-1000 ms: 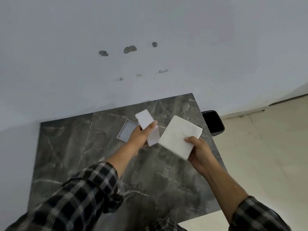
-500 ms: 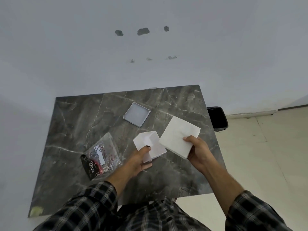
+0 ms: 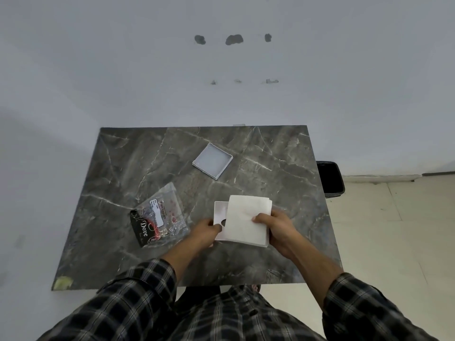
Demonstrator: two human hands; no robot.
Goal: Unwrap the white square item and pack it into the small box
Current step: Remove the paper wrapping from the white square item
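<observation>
Over the dark marble bench (image 3: 270, 148), the right hand (image 3: 278, 228) gripped the white square item (image 3: 243, 220) by its right edge, thumb on top, holding it flat over the small box (image 3: 219, 214). The left hand (image 3: 205, 230) pinched the box's left side, thumb at its edge; only the box's left strip showed from under the item. The box lid (image 3: 212, 160) lay open side up farther back on the bench, well apart. An empty clear wrapper (image 3: 158, 214) with dark printing lay just left of the left hand.
</observation>
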